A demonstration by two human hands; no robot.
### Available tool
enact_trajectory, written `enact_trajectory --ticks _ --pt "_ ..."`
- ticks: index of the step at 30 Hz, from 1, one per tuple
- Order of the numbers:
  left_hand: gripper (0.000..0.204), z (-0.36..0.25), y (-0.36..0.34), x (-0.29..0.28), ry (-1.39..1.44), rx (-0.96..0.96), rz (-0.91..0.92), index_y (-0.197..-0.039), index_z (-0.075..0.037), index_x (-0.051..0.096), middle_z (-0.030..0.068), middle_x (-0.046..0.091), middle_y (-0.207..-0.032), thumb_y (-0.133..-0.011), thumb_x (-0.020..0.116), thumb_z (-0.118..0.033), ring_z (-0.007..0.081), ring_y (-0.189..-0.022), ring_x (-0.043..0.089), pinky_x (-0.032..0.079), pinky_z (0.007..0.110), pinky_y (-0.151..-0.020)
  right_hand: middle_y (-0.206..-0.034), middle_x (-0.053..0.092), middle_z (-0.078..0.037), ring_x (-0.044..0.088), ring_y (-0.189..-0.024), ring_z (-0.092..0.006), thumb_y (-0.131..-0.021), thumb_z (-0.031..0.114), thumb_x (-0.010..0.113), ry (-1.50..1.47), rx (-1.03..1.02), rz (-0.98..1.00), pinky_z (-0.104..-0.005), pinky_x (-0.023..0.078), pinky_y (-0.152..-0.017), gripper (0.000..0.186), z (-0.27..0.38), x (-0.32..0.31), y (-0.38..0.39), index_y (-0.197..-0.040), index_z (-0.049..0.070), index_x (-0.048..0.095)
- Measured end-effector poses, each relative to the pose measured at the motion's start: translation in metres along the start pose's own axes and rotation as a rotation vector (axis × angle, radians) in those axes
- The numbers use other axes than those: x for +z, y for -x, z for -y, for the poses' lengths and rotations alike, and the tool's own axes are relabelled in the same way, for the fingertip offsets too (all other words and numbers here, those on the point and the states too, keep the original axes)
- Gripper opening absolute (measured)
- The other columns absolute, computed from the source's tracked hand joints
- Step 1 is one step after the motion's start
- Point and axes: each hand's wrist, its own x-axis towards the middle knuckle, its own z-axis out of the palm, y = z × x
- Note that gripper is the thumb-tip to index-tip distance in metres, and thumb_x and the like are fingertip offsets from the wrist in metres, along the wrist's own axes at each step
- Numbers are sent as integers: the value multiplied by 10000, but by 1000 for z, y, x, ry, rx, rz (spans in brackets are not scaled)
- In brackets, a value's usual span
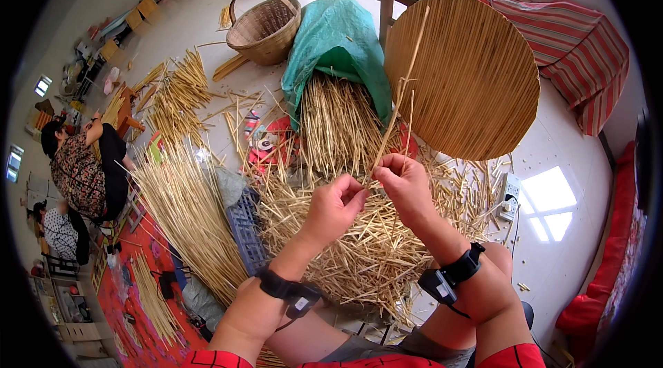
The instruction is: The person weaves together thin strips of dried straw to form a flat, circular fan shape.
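Observation:
A long dry straw stalk (406, 78) slants up and to the right from my hands. A thin side piece branches off partway along it. My right hand (404, 185) pinches the stalk near its lower end, thumb against fingers. Just to the left, my left hand (333, 209) is also closed, its fingertips meeting at the stalk's bottom end. Beneath both hands spreads a loose heap of short straw pieces (366, 250). Beyond them, a bundle of stalks (338, 123) pokes out of a green woven sack (328, 30).
Long stalks (190, 212) lie across a blue plastic crate (246, 230) on my left. A wicker basket (266, 30) and a large round slatted board (463, 78) stand farther off. A power strip (510, 195) lies at right. Two people (86, 168) sit at far left.

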Motion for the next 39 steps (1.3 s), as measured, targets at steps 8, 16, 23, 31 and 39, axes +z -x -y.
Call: enact_trajectory --ticks 8,16,23,31,39 --pt "112 -2 0 0 -175 89 -62 -789 1 536 7 591 -650 -850 607 -61 30 -592 526 416 188 -512 -703 590 8 504 -629 -27 -786 30 584 121 -43 45 -175 389 -545 44 -9 5 5 -785 -12 597" --pt "120 -4 1 -1 -345 177 -134 -773 2 546 39 605 -635 -820 637 -60 48 -566 542 426 210 -504 -630 581 2 489 -559 -31 -753 49 590 149 -107 -2 -187 379 -479 83 -9 10 6 -768 -31 610" --pt "124 1 1 -2 -314 199 -114 -774 -13 544 122 613 -675 -797 645 -83 222 -566 608 455 302 -510 -633 579 -1 497 -569 -31 -753 37 580 125 -73 18 -183 386 -495 73 -4 11 8 -764 -31 608" --pt "75 -2 3 -4 -61 67 -1 -822 -1 544 19 608 -687 -869 574 -52 31 -602 527 411 182 -516 -702 591 2 507 -619 -38 -770 21 573 9 -47 65 -182 403 -553 48 -4 8 7 -771 -16 602" --pt "88 -9 3 -8 126 -35 105 -856 -18 542 11 601 -681 -905 525 -90 1 -525 445 345 152 -464 -724 583 5 500 -623 -37 -790 34 582 -139 12 152 -187 399 -555 50 3 6 7 -763 -6 573"
